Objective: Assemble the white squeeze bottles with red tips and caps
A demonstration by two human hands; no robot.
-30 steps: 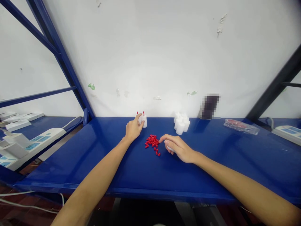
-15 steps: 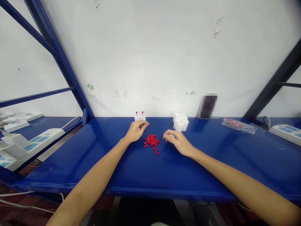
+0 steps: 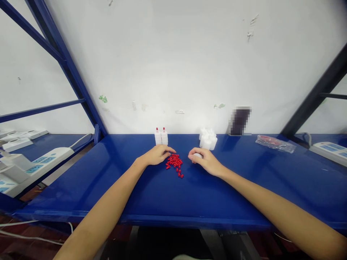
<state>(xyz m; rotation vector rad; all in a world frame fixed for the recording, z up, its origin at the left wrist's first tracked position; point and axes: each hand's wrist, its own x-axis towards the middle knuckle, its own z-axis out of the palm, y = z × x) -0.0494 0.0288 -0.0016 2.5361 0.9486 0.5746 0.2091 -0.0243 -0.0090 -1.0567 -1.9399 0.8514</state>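
Note:
A pile of small red caps (image 3: 175, 161) lies on the blue table (image 3: 162, 196) between my hands. At the pile's back left edge is my left hand (image 3: 158, 155), its forefinger stretched out over the caps and apart from the thumb. My right hand (image 3: 205, 161) is closed around a white plastic bottle (image 3: 198, 155), mostly hidden by the fingers. Two upright white bottles (image 3: 161, 137) with red-tipped tops stand behind my left hand. Behind my right hand is a cluster of several white bottles (image 3: 208, 139), close together.
A white wall (image 3: 173, 72) rises behind the table. Toward the back right lie a clear plastic bag (image 3: 275, 143) with red contents and, leaning on the wall, a pixelated dark object (image 3: 240, 121). Blue rack posts flank both sides; white power strips (image 3: 46, 162) sit at left.
My left hand has moved down and toward the pile from in front of the two capped bottles, opening its fingers. The right hand stays nearly in place with the bottle.

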